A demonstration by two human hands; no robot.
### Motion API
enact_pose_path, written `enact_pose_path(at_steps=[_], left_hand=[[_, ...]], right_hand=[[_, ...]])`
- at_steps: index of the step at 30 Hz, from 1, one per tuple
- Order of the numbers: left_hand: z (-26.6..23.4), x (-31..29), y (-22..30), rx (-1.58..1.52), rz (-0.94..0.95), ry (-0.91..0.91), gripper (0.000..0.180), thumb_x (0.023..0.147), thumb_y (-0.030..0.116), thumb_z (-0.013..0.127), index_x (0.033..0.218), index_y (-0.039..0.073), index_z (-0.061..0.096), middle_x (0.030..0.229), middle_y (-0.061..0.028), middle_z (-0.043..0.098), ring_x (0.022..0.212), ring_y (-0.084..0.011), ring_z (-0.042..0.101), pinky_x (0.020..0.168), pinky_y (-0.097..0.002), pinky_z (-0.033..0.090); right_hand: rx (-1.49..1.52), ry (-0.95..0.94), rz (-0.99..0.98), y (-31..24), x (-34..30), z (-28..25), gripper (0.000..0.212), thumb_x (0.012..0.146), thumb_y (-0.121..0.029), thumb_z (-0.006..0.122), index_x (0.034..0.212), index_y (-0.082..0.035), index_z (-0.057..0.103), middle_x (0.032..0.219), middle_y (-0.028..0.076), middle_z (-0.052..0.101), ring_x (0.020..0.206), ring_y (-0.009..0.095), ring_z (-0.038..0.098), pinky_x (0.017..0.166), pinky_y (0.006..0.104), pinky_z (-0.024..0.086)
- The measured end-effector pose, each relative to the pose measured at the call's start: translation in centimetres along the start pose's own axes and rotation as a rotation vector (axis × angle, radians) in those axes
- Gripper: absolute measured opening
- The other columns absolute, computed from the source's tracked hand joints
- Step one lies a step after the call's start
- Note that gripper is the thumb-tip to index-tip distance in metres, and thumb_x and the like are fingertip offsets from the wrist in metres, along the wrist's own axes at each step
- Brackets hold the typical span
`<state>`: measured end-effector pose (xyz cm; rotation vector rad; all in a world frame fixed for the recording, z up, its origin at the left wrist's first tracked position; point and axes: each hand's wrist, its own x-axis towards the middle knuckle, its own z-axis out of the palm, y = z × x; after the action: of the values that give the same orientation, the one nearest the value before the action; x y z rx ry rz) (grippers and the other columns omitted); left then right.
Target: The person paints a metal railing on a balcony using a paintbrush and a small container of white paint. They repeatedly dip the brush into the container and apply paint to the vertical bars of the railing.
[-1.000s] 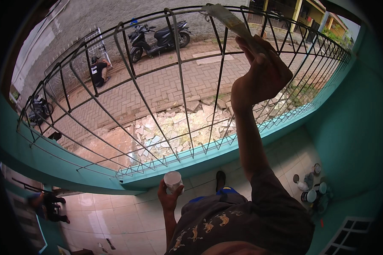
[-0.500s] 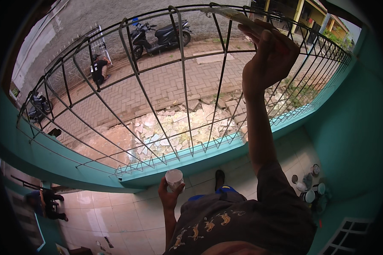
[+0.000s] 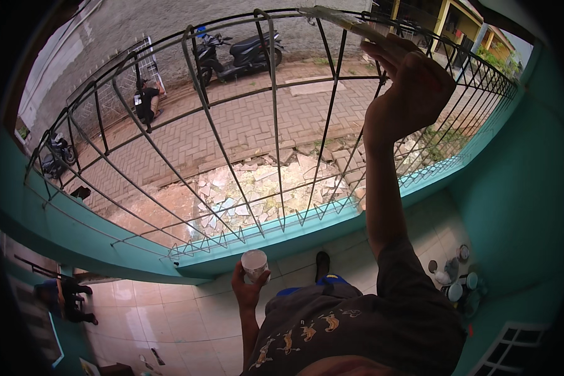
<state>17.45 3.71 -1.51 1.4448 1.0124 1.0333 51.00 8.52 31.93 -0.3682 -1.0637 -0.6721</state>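
Note:
My right hand (image 3: 412, 94) is raised high at the upper right, its fingers closed round a paintbrush (image 3: 351, 24). The brush points left, its bristle end at the top rail of the dark metal window grille (image 3: 274, 113); whether the bristles touch the bar I cannot tell. Low in the middle, my left hand (image 3: 249, 292) grips a small white plastic cup (image 3: 255, 262), held upright near my waist. What is inside the cup does not show clearly.
A turquoise ledge (image 3: 282, 235) runs under the grille. Beyond it lie broken tiles (image 3: 257, 188), a brick-paved lane, a parked motorbike (image 3: 244, 53) and a crouching person (image 3: 147, 103). Paint pots (image 3: 454, 290) stand on the floor at right. Another person (image 3: 66, 297) is at lower left.
My right hand has shifted slightly right with the paintbrush, its tip still along the top rail. My left hand and the cup have moved a touch to the left.

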Motion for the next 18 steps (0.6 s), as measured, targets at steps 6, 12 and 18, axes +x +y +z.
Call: enact_pose_path(at_steps=[6, 12, 18], left_hand=[[0.0, -0.1, 0.1, 0.001, 0.008, 0.004, 0.060, 0.068, 0.020, 0.088, 0.117, 0.004, 0.059, 0.107, -0.0102, 0.066, 0.103, -0.0224, 0.063, 0.092, -0.0375, 0.047], [0.0, 0.0, 0.0, 0.015, 0.013, 0.003, 0.060, 0.068, 0.020, 0.089, 0.117, 0.004, 0.059, 0.106, -0.0099, 0.066, 0.103, -0.0222, 0.062, 0.091, -0.0375, 0.047], [0.0, 0.1, 0.1, 0.033, 0.013, -0.007, 0.060, 0.068, 0.020, 0.088, 0.118, 0.004, 0.059, 0.107, -0.0101, 0.066, 0.103, -0.0225, 0.062, 0.092, -0.0373, 0.048]], right_hand=[[-0.029, -0.038, -0.010, 0.6, 0.2, -0.1, 0.020, 0.095, 0.000, 0.056, 0.109, 0.004, 0.043, 0.100, 0.020, 0.064, 0.085, 0.028, 0.071, 0.071, 0.0337, 0.064], [-0.043, -0.017, 0.014, -0.2, 0.1, -0.3, 0.020, 0.095, -0.001, 0.057, 0.110, 0.003, 0.043, 0.099, 0.018, 0.064, 0.082, 0.026, 0.072, 0.070, 0.0316, 0.063], [-0.123, -0.012, -0.008, 0.4, 0.1, -0.2, 0.020, 0.095, 0.002, 0.056, 0.109, 0.004, 0.042, 0.099, 0.020, 0.064, 0.083, 0.026, 0.071, 0.073, 0.0329, 0.063]])
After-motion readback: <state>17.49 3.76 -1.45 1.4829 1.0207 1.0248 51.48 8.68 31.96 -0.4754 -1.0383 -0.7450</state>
